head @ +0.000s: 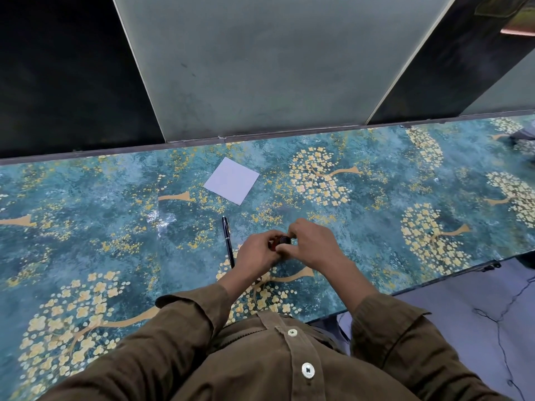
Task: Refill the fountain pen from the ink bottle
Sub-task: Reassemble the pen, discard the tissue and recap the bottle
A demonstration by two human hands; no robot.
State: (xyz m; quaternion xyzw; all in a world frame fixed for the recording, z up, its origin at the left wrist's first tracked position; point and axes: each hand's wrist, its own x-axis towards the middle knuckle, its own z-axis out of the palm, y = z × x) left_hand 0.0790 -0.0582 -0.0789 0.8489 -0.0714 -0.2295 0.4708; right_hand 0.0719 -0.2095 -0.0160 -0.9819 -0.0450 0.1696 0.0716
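The ink bottle is small and mostly hidden: only a dark, round cap seen from above and a sliver of reddish body show between the fingers. Both hands meet over it. The left hand curls around its left side, and the right hand closes on it from the right with thumb and fingers at the cap; both are narrow and holding the bottle. Whether the cap is tight or loosened cannot be told.

1 fountain pen lies just left of the left hand, apart from it, a slim dark glossy barrel, capped, with a clip near the far end, pointing away from the person. 1 square sheet of pale paper, flat and matte, lies beyond the hands and slightly left, well apart from the pen.

The worktop is long and smooth with a slight sheen, covered in a mottled teal print with cream-yellow blossom trees and tan trunks. 2 brown corduroy sleeves with turned-back cuffs cover the forearms, and 2 pale round buttons show on the shirt front.
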